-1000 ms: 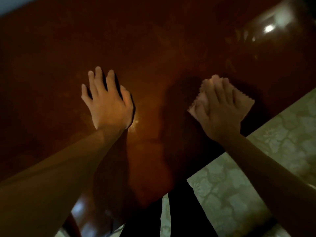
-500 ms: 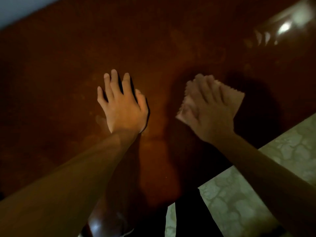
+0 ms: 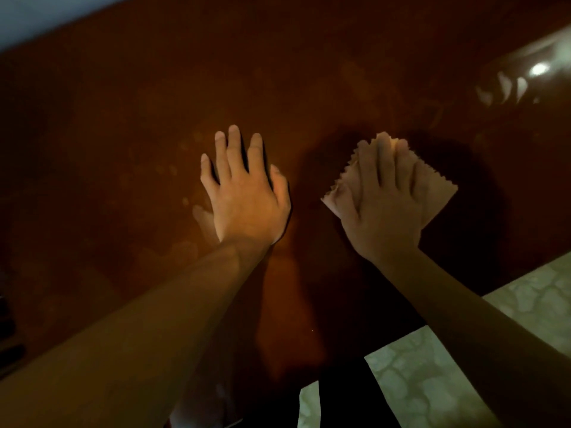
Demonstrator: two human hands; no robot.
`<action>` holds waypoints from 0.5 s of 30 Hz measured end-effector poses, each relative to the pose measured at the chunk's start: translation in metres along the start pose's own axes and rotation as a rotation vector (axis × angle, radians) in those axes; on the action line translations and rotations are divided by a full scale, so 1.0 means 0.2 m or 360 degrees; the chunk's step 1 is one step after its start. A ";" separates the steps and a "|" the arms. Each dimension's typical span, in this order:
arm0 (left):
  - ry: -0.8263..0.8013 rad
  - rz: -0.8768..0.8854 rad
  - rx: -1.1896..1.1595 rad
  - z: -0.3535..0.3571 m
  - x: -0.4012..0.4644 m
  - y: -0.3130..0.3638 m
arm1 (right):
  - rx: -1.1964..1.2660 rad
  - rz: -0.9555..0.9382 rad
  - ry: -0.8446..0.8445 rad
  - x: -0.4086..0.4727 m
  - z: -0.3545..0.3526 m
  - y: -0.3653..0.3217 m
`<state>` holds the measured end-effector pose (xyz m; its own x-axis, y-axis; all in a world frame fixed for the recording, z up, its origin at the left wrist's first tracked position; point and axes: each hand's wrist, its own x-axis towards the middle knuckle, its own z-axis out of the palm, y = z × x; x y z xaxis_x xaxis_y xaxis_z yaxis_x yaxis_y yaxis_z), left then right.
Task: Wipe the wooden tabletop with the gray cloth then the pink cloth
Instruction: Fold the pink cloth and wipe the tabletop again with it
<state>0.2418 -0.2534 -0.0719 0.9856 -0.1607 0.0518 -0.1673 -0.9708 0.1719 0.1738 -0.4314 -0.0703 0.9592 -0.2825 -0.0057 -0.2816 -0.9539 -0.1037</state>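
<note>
The dark, glossy wooden tabletop (image 3: 129, 125) fills most of the head view. My right hand (image 3: 383, 208) lies flat, fingers spread, pressing the pink cloth (image 3: 435, 193) with its zigzag edge onto the wood right of centre. Most of the cloth is hidden under the palm. My left hand (image 3: 244, 193) rests flat on the bare tabletop beside it, a hand's width to the left, fingers apart and holding nothing. No gray cloth is visible.
The table's near edge runs diagonally at the lower right, with pale patterned floor (image 3: 432, 381) beyond it. A light reflection (image 3: 539, 69) shines on the wood at the upper right. A pale wall (image 3: 37, 13) shows at the top left.
Both hands sit further into the table than a second ago. My right hand slid the pink cloth leftward, then away from me, while the left hand stayed planted flat.
</note>
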 end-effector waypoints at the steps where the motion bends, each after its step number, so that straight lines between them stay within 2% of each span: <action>1: 0.0006 0.0002 0.0000 0.00 0.00 0.00 | 0.0009 0.0003 0.0000 0.00 0.00 0.00; 15: 0.0013 0.0008 0.0027 0.01 0.00 0.00 | 0.0027 0.0006 0.0047 0.00 0.01 0.00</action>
<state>0.2419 -0.2532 -0.0738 0.9846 -0.1640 0.0609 -0.1717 -0.9729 0.1550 0.1748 -0.4309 -0.0714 0.9570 -0.2892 0.0232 -0.2845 -0.9511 -0.1205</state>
